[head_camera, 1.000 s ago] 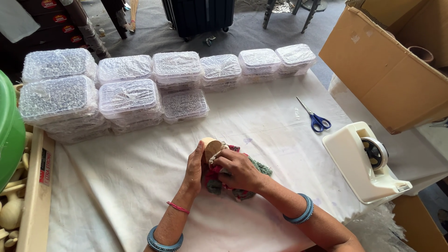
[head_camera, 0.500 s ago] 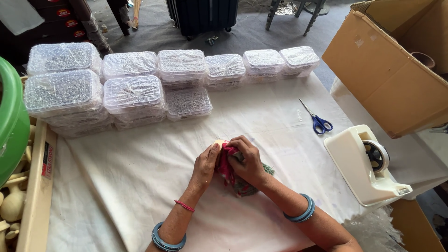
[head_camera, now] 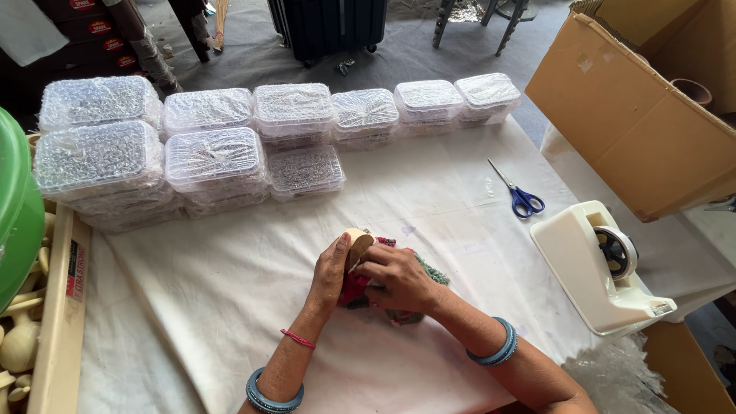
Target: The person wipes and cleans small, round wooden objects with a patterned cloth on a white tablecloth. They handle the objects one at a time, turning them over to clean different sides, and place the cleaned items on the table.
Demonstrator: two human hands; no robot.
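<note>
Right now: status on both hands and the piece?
Left hand steadies small wooden piece. Right hand presses red cloth against it. Scissors and tape dispenser off to the right, clear.

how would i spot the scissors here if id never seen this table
Start at the white-clothed table and go to its right side, where a big cream tape dispenser sits near the edge. Just behind it, toward the cardboard box, lie the scissors, flat on the cloth. Their blue handles and thin metal blades set them apart.
</note>
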